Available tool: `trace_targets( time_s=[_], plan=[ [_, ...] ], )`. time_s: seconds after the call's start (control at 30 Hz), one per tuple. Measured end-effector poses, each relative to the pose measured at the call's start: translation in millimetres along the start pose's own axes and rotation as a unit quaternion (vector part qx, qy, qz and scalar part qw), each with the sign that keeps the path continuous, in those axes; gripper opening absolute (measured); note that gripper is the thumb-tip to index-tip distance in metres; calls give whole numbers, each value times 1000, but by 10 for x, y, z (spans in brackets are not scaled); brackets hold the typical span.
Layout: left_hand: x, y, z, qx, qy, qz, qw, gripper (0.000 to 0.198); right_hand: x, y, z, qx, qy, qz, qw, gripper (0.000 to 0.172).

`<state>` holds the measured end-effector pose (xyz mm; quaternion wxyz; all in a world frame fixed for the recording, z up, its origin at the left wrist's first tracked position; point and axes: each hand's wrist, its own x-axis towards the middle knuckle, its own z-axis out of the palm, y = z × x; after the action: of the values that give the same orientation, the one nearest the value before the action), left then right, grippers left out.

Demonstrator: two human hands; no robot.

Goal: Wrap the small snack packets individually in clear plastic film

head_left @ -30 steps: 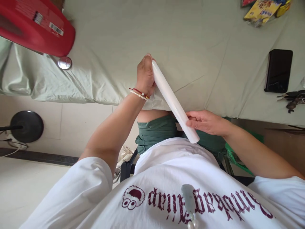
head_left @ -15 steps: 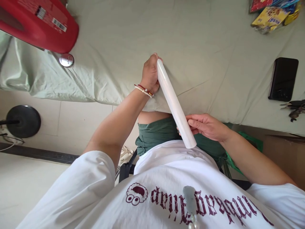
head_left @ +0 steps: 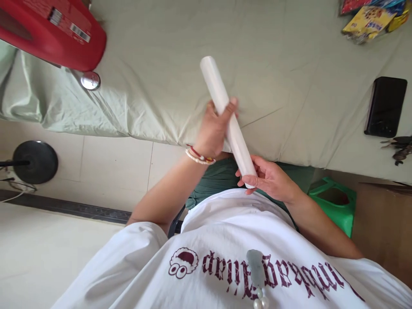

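A long white roll (head_left: 238,139), smooth and slightly glossy like wrapped plastic film, slants between both hands over the table's near edge. My left hand (head_left: 216,126), with beaded and red bracelets at the wrist, is wrapped round its middle, thumb across the top. The far end of the roll sticks out beyond that hand, above the cloth. At the near end, my right hand (head_left: 265,177) grips the roll, thumb on top and fingers underneath. This end is close to my white shirt, above the green shorts.
A pale green cloth (head_left: 154,64) covers the table. On it are a red jug (head_left: 74,38), a round silver object (head_left: 90,80), snack packets (head_left: 368,23), a black phone (head_left: 385,106) and keys (head_left: 399,150). A green stool (head_left: 337,201) stands below right, a black round base (head_left: 35,162) on the floor left.
My left hand has slid from the far end down to the middle of the roll. The right hand has moved onto the near end, and the roll has shifted away from my body.
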<state>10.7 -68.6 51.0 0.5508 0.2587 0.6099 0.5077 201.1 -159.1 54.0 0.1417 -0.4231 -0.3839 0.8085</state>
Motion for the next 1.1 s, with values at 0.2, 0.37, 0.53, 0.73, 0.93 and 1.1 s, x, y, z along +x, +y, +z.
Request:
trace_targets(
  time_s=[0.2, 0.37, 0.53, 0.73, 0.93, 1.1],
  plan=[
    [-194, -152, 135, -112, -13, -141, 984, 47, 43, -58, -8, -47, -45, 74, 995, 52],
    [-67, -192, 158, -156, -14, -187, 970, 45, 49, -48, -75, 29, -84, 57, 994, 51],
    [-109, -185, 120, -176, -27, -207, 962, 46, 72, 83, -86, 64, -103, 51, 991, 51],
    [-115, -126, 61, -188, -49, -214, 957, 39, 70, 56, -53, 79, -125, 42, 988, 48],
    [-107, -94, 48, -198, -50, -218, 954, 31, 24, 34, -19, 108, -137, 19, 984, 50],
    [-109, -154, 55, -198, -42, -215, 956, 40, 10, 61, 56, 75, -102, 39, 991, 61]
  ],
)
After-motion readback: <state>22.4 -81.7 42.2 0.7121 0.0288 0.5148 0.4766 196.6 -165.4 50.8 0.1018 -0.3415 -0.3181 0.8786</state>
